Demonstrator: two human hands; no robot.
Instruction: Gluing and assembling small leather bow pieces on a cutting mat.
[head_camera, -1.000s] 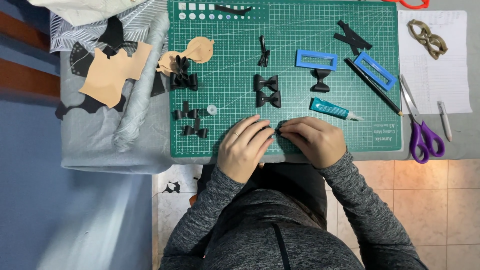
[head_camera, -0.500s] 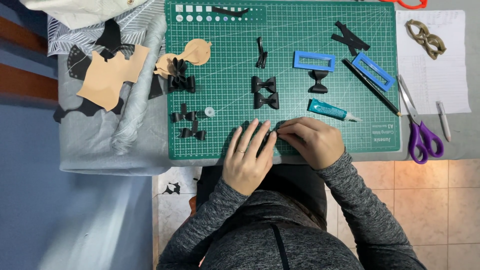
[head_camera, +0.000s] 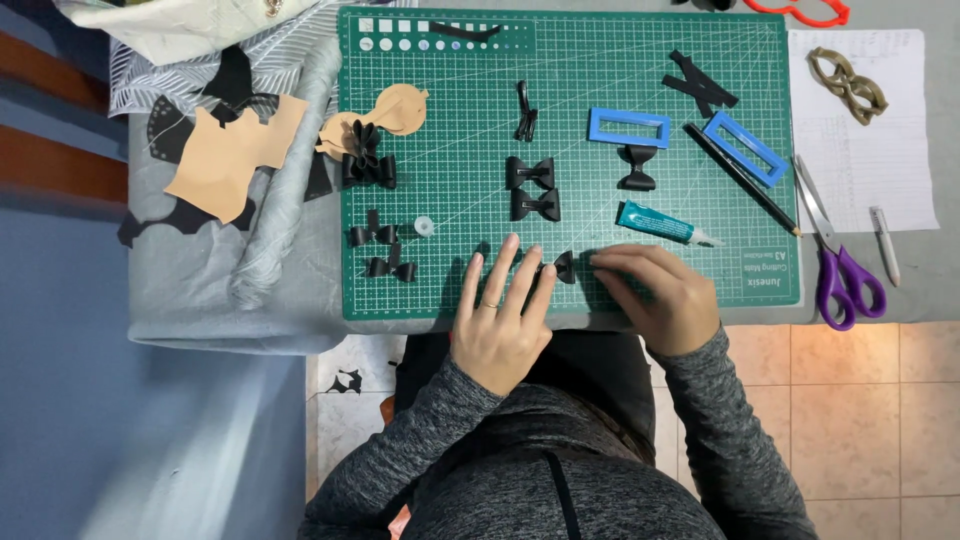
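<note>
A small black bow (head_camera: 563, 266) lies on the green cutting mat (head_camera: 450, 100), between the fingertips of both hands at the mat's near edge. A second ago both hands were curled over this spot, hiding the piece; half a second ago the left fingers began to lift. Now the left hand (head_camera: 500, 320) lies flat with its fingers spread and released, fingertips just left of the bow, so the bow shows. The right hand (head_camera: 655, 295) is bent at the knuckles, fingertips touching or pinching the bow's right end; how firmly, I cannot tell. I judge the pressing or folding is over and the piece is being let go.

Beyond the fingertips:
- two finished black bows (head_camera: 531, 188), stacked one above the other
- one teal glue tube (head_camera: 665, 225), just above the right fingers
- two blue rectangular frames (head_camera: 629, 127), a black bow-shaped piece (head_camera: 637, 168) below the left one
- one black pencil (head_camera: 740, 178)
- one narrow folded black strip (head_camera: 525, 110)

Left of the left fingers are two small black bows (head_camera: 378, 250), a small clear ring (head_camera: 424, 226) and a larger black bow (head_camera: 366, 160). Right of the right hand lie one pair of purple-handled scissors (head_camera: 838, 260).
</note>
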